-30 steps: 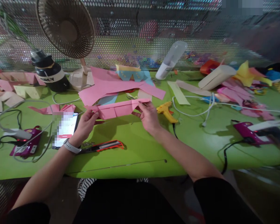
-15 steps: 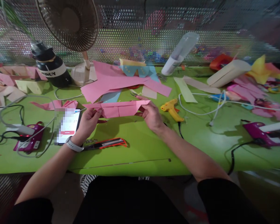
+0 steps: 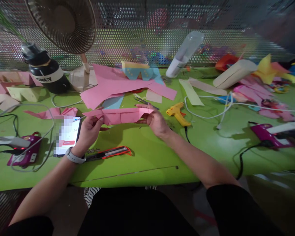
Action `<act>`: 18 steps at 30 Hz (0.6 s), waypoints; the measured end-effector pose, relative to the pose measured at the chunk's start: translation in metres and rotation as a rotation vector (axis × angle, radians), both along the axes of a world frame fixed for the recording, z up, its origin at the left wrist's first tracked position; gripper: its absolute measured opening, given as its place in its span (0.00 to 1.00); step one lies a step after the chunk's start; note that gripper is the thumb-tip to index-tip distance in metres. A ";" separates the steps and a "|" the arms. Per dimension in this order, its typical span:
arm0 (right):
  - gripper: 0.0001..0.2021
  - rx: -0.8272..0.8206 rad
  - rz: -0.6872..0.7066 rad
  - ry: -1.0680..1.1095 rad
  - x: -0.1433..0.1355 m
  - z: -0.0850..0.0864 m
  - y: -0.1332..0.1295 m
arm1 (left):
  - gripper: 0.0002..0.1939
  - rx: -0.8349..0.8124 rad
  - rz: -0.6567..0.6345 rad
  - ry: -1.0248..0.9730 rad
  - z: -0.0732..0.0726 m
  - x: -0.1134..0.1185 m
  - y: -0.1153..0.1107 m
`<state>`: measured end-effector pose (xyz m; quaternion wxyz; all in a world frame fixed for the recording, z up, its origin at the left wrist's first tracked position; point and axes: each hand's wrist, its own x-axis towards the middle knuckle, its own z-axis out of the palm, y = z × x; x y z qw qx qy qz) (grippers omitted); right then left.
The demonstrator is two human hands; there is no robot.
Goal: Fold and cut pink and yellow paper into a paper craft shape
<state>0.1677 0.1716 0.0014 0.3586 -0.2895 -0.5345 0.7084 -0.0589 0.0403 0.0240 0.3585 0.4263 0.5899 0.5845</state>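
Observation:
A folded strip of pink paper [image 3: 120,116] is stretched between my two hands, a little above the green table. My left hand [image 3: 90,131] pinches its left part, thumb in front and fingers behind. At the other end, my right hand [image 3: 157,123] grips the paper with the thumb hidden and fingers partly behind it. Creases run down and along the strip, and both ends angle outward. Below the paper lies a utility knife [image 3: 113,152] with an orange edge. A lit phone [image 3: 70,137] is beside my left wrist, and a yellow glue gun [image 3: 178,114] lies right of my right hand.
Pink paper sheets [image 3: 100,85] and a blue cut-out [image 3: 140,73] lie at the back. A fan [image 3: 64,23], a black bottle [image 3: 48,72] and a clear-topped bottle [image 3: 184,55] stand there too. Purple power strips [image 3: 27,150] with cables sit at both sides.
The whole view has shifted slightly, so the table items appear further left. My hands still hold the pink paper in nearly the same pose; the right fingers now show above its edge.

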 end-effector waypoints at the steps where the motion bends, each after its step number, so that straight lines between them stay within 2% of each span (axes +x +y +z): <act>1: 0.22 -0.016 0.016 -0.001 0.001 0.001 0.000 | 0.17 0.009 0.003 0.012 0.000 0.000 0.000; 7: 0.19 -0.098 0.099 -0.058 0.004 0.009 -0.001 | 0.17 0.046 -0.023 -0.055 0.001 0.003 -0.001; 12: 0.17 -0.204 0.299 -0.174 0.004 0.005 -0.003 | 0.16 0.029 -0.025 -0.049 0.001 0.002 -0.002; 18: 0.14 -0.067 0.367 -0.198 0.003 0.000 -0.008 | 0.14 0.036 0.001 -0.072 -0.003 0.002 -0.001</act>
